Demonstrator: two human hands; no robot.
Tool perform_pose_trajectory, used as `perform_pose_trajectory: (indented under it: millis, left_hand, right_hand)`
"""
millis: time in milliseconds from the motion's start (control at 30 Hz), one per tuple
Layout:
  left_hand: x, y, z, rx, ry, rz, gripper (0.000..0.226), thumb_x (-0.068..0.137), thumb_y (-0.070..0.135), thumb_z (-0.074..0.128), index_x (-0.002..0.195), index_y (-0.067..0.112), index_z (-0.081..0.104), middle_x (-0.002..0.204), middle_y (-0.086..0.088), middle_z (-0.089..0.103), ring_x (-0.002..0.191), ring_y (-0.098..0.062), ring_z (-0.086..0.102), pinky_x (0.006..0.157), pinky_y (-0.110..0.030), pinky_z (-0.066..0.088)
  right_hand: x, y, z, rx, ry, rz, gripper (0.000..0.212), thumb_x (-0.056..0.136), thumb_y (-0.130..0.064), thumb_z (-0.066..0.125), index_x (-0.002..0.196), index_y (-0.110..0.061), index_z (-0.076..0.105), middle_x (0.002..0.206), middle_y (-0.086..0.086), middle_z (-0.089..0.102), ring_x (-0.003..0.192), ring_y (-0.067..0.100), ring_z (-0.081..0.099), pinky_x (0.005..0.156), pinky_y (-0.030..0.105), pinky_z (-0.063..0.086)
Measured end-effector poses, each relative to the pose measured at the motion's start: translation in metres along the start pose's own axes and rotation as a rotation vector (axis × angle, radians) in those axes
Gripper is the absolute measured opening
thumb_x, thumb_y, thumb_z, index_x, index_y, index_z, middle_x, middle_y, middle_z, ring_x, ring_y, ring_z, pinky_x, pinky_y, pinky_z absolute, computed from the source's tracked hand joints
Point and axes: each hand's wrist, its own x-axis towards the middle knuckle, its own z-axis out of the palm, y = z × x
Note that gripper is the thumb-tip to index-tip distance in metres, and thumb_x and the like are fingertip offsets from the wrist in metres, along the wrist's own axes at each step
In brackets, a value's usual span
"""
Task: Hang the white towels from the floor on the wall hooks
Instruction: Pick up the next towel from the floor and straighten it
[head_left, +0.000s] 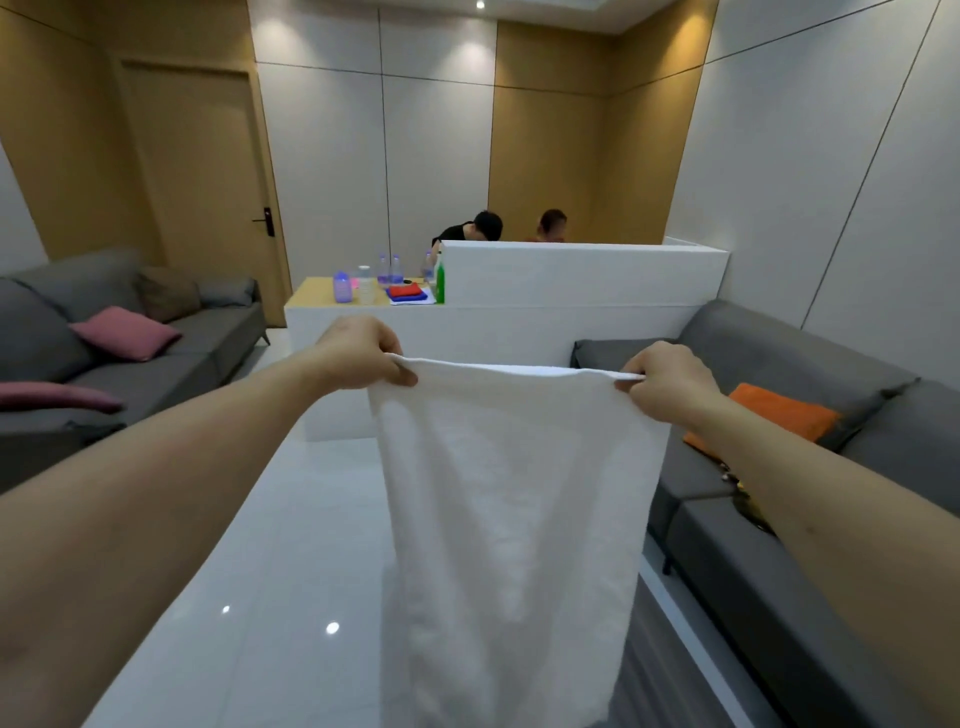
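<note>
Room: grey sofa on the left, a second grey sofa on the right, a white counter ahead; no wall hooks in view
Floor: glossy white floor below the arms, no other towels visible on it
Towel: white towel held up in mid-air in front of the person, top edge stretched level between both hands, the rest hanging free in soft folds
Handling: by its drape it looks light, limp and not slippery; nothing fragile; best held at the top corners as now, or bunched at mid-edge to loop over a hook
Left hand: left hand curled round the top left corner, thumb clamped over the cloth
Right hand: right hand pinching the top right corner, fingers folded in
Small things: bottles and folded red and blue cloths on the counter
</note>
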Motion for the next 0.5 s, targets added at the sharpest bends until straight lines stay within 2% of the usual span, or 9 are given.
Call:
perform_pose_trajectory:
  millis: [100, 200, 267, 333, 433, 500]
  left_hand:
    - [0.044, -0.019, 0.005, 0.091, 0.059, 0.011, 0.019, 0.076, 0.036, 0.081, 0.084, 0.021, 0.074, 0.082, 0.001, 0.068, 0.08, -0.014, 0.06, 0.057, -0.026, 0.041]
    - [0.089, -0.039, 0.008, 0.126, 0.098, -0.002, 0.016, 0.081, 0.037, 0.076, 0.085, 0.022, 0.074, 0.083, 0.0, 0.067, 0.08, -0.017, 0.059, 0.062, -0.029, 0.048]
    - [0.114, -0.048, 0.008, 0.139, 0.126, -0.016, 0.016, 0.084, 0.037, 0.073, 0.087, 0.022, 0.073, 0.086, -0.001, 0.067, 0.083, -0.02, 0.059, 0.071, -0.036, 0.055]
    - [0.137, -0.053, 0.008, 0.161, 0.176, -0.005, 0.016, 0.086, 0.038, 0.07, 0.088, 0.023, 0.073, 0.088, -0.002, 0.067, 0.085, -0.022, 0.059, 0.074, -0.037, 0.054]
    - [0.161, -0.051, -0.002, 0.147, 0.278, 0.014, 0.015, 0.087, 0.039, 0.068, 0.086, 0.024, 0.071, 0.087, -0.002, 0.065, 0.085, -0.023, 0.056, 0.065, -0.031, 0.043]
    - [0.17, -0.046, -0.011, 0.14, 0.336, 0.014, 0.014, 0.086, 0.04, 0.069, 0.084, 0.026, 0.069, 0.086, -0.001, 0.063, 0.083, -0.022, 0.053, 0.061, -0.029, 0.036]
  right_hand:
    - [0.041, -0.013, 0.017, -0.098, 0.017, 0.019, 0.017, 0.09, -0.023, 0.061, 0.09, -0.032, 0.075, 0.082, -0.003, 0.067, 0.075, 0.021, 0.06, 0.064, 0.033, 0.052]
    - [0.082, -0.026, 0.03, -0.16, 0.039, 0.029, 0.01, 0.09, -0.039, 0.066, 0.089, -0.034, 0.075, 0.082, -0.003, 0.067, 0.075, 0.021, 0.06, 0.062, 0.033, 0.052]
    - [0.11, -0.034, 0.038, -0.096, 0.028, 0.039, 0.01, 0.09, -0.031, 0.068, 0.092, -0.03, 0.077, 0.089, 0.003, 0.07, 0.081, 0.026, 0.063, 0.071, 0.039, 0.057]
    - [0.136, -0.038, 0.045, -0.012, 0.032, 0.042, 0.018, 0.089, -0.017, 0.063, 0.096, -0.025, 0.078, 0.095, 0.009, 0.071, 0.087, 0.031, 0.063, 0.079, 0.044, 0.057]
    - [0.17, -0.041, 0.047, 0.028, 0.086, 0.007, 0.025, 0.09, -0.006, 0.055, 0.096, -0.014, 0.078, 0.087, 0.01, 0.069, 0.079, 0.029, 0.061, 0.074, 0.041, 0.056]
    - [0.185, -0.044, 0.045, 0.092, 0.138, -0.016, 0.024, 0.091, -0.004, 0.055, 0.093, -0.013, 0.077, 0.081, 0.005, 0.067, 0.07, 0.019, 0.056, 0.068, 0.032, 0.05]
